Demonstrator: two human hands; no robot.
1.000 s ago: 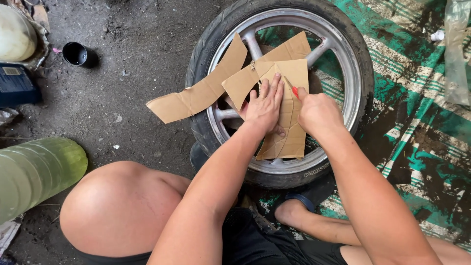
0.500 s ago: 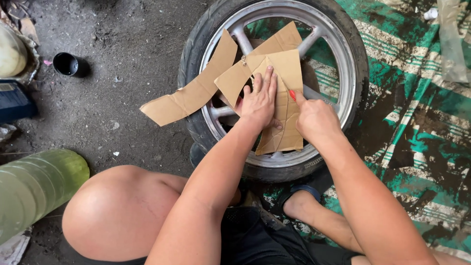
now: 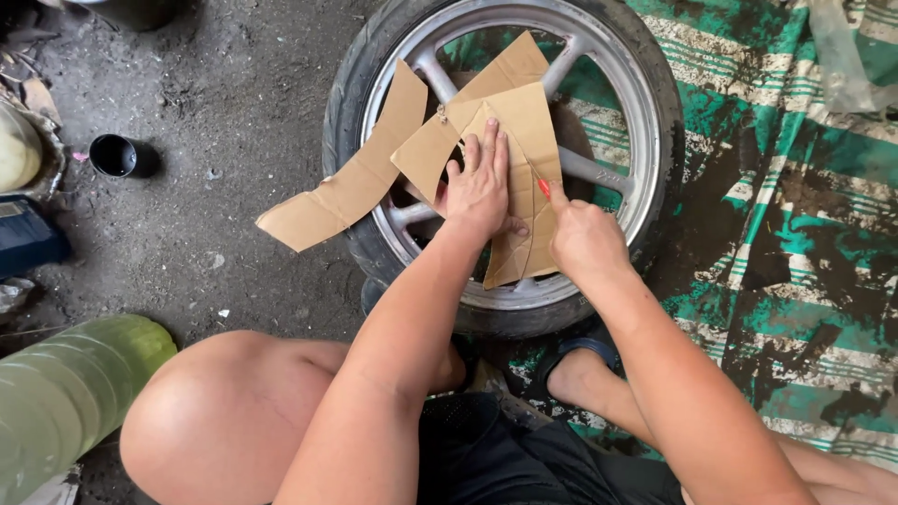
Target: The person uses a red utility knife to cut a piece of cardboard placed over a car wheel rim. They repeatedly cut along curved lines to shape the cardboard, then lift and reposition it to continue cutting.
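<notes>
Left hand [image 3: 482,192] lies flat, fingers spread, pressing a cardboard sheet [image 3: 524,150] down onto the spokes of a wheel [image 3: 613,103] that lies on its side on the floor. It pins the sheet and grips nothing.

Right hand [image 3: 582,238] is clenched around a small red tool [image 3: 543,188], with only the tip showing at the forefinger. Pen or blade, I can't tell. The tip touches the cardboard just right of the left hand's fingers, on a curved line running down the sheet.

A second cardboard strip [image 3: 351,192] hangs off the left side of the tyre [image 3: 341,122], one end over the rim, the other out over the concrete floor [image 3: 224,112].

A green striped tarp [image 3: 795,281], badly stained, lies under the wheel's right side. A black cup [image 3: 117,154] sits well apart on the left, and a green cylinder [image 3: 65,393] is near the bare knee [image 3: 201,421].

Risks as I read it:
- The sheet bridges open gaps between spokes, so pressure there could punch through or buckle it and send the line off.
- The tool tip is very near the left fingers. If it's a blade, a slip cuts them.
- The sheet is held by palm alone, so it could rotate.
- The loose strip may slide off.
</notes>
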